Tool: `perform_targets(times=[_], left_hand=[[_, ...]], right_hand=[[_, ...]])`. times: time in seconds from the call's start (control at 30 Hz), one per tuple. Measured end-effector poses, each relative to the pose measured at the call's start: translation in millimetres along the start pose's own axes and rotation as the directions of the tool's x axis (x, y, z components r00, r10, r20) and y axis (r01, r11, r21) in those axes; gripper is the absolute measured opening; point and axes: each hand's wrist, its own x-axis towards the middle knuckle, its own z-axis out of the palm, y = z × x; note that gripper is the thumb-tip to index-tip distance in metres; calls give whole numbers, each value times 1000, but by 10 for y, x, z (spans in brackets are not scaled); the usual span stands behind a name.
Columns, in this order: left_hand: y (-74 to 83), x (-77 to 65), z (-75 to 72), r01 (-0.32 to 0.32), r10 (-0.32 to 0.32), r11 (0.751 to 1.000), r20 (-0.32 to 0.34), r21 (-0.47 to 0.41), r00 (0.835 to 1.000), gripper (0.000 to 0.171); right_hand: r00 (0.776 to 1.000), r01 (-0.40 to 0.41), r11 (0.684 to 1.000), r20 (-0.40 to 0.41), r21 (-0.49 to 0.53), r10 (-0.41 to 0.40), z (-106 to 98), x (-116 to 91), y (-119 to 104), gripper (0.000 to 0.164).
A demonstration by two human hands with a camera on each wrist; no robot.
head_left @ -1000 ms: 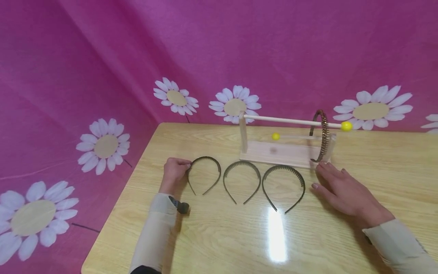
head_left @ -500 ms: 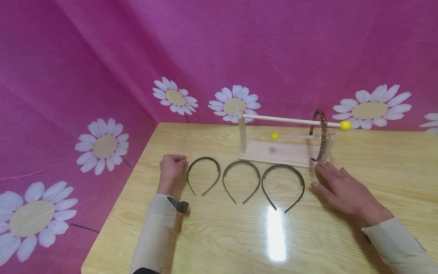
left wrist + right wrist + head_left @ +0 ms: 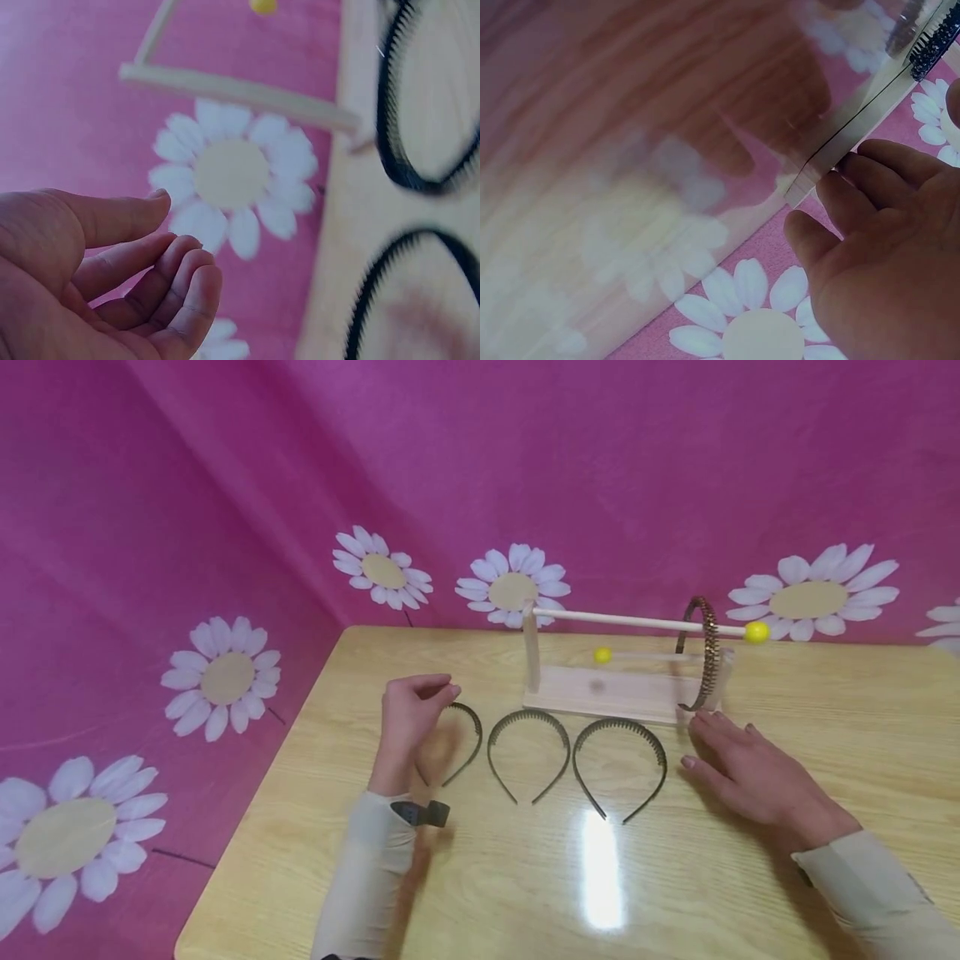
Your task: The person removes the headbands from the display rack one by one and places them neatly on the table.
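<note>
Loosely bent, the empty left hand point(image 3: 412, 714) overhangs an arched, toothed headband point(image 3: 479, 732), the right hand point(image 3: 763, 778) relaxed.

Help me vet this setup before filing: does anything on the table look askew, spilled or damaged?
Nothing stands out. Three dark headbands lie in a row, the leftmost partly hidden; a brown headband hangs over the upper bar of the wooden stand. The bright streak on the table looks like reflected light, not a spill.
</note>
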Motion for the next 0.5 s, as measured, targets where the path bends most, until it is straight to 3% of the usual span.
perform_targets(times=[0.13, 0.37, 0.5], left_hand=[[163, -43, 122, -49, 51, 996, 18, -81, 999, 23], [441, -177, 384, 11, 17, 961, 99, -277, 995, 24], [549, -204, 521, -12, 50, 946, 109, -324, 993, 23]], right_hand=[[1000, 0, 1000, -2, -8, 0, -9, 13, 12, 69], [1000, 14, 1000, -11, 3, -14, 15, 7, 20, 69], [1000, 18, 1000, -24, 8, -18, 19, 10, 1, 68]])
